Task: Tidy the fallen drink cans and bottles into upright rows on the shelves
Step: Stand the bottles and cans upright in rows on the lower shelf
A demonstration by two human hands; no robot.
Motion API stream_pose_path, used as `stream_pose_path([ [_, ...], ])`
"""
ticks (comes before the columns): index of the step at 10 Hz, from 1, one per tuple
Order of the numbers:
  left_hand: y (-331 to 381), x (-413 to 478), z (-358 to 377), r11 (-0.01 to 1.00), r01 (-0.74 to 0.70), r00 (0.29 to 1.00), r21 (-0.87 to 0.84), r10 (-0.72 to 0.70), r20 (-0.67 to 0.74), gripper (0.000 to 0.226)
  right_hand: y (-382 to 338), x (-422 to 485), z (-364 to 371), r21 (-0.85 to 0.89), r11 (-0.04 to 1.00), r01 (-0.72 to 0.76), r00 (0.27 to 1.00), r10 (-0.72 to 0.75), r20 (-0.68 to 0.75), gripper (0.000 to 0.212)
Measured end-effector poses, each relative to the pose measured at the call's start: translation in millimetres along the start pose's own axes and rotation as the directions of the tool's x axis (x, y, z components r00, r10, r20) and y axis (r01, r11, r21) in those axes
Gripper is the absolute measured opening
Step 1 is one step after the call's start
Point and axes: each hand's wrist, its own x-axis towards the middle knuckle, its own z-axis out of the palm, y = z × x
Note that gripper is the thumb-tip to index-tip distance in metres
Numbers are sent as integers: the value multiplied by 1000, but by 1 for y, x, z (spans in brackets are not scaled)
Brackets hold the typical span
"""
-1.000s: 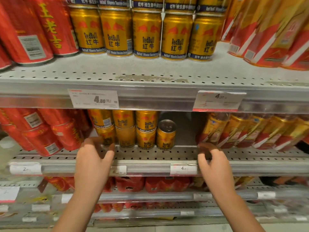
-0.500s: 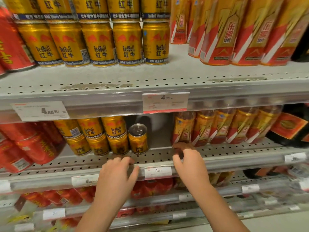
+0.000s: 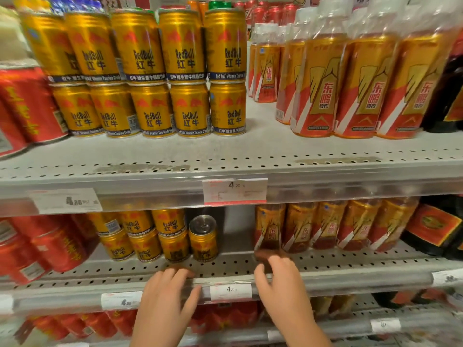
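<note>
Gold Red Bull cans [image 3: 160, 71] stand stacked two high on the upper shelf [image 3: 225, 151], next to upright gold-and-red bottles [image 3: 323, 83]. On the middle shelf [image 3: 350, 266] more gold cans [image 3: 147, 236] are stacked, with a single gold can [image 3: 203, 237] at their right end. A gap separates it from a row of gold-and-red bottles [image 3: 325, 226]. My left hand [image 3: 166, 294] rests on the middle shelf's front rail, fingers relaxed. My right hand [image 3: 280, 281] rests on the same rail to the right, holding nothing.
Red cans [image 3: 27, 106] stand at the upper left and more red cans [image 3: 45, 244] at the middle left. Dark bottles [image 3: 436, 226] fill the right end. Price tags [image 3: 234, 190] hang on the rails. Lower shelves [image 3: 325, 324] hold red packs.
The view has swung up and right, showing more of the upper shelf. Both hands have slid rightwards along the middle shelf's rail and come closer together.
</note>
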Motion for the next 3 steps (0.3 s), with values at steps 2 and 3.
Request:
stream_pose_path([
  [2, 14, 1, -55, 933, -199, 969, -301, 140, -206, 10, -42, -21, -23, 128, 975, 180, 977, -162, -142, 33],
  [3, 29, 11, -111, 863, -376, 889, -336, 234, -394, 10, -85, -23, -50, 143, 918, 371, 891, -308, -334, 32],
])
